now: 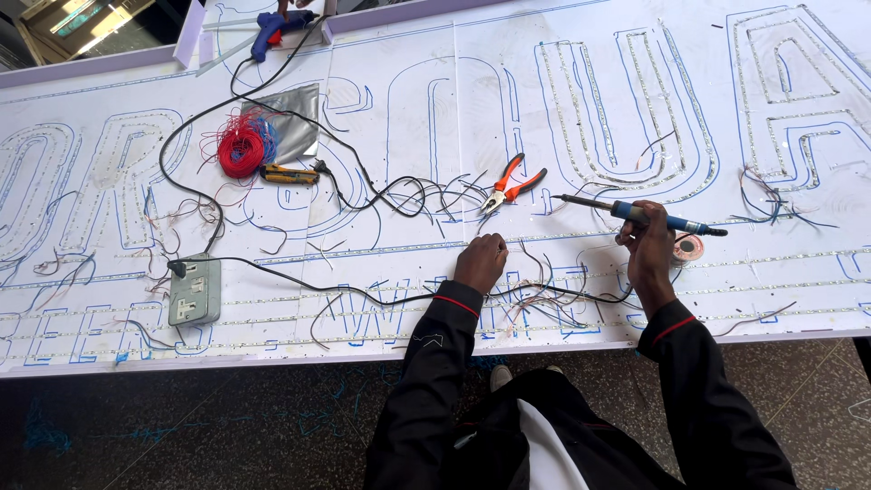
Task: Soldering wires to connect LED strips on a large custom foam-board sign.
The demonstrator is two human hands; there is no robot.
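Note:
My right hand (649, 247) grips a blue-handled soldering iron (635, 214) held level, its metal tip pointing left above the board. My left hand (481, 261) rests fingers-down on the white sign board (390, 136), pinching thin wires (535, 295) beside a row of small lights. Tangled black and red wires lie between both hands. A small round solder spool (688, 247) sits just right of my right hand. Both sleeves are black with red cuffs.
Orange-handled pliers (510, 183) lie above my left hand. A red wire coil (241, 150), a yellow utility knife (288, 174), a grey socket block (194, 290) and a blue glue gun (277, 27) lie to the left. The board's front edge runs near my body.

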